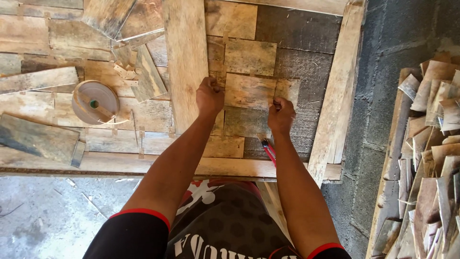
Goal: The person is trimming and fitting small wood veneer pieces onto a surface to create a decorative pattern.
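Observation:
A weathered rectangular wood veneer piece lies flat on a board covered with similar thin wood pieces. My left hand presses its left edge, next to a long upright plank. Fingers bent, my right hand presses on the piece's lower right corner. Neither hand lifts anything. A red-handled tool lies on the board just below my right wrist.
A round spool of band sits on the left of the board among loose wood offcuts. A light wooden frame rail borders the board on the right. A pile of thin wood pieces stands at the far right by a block wall.

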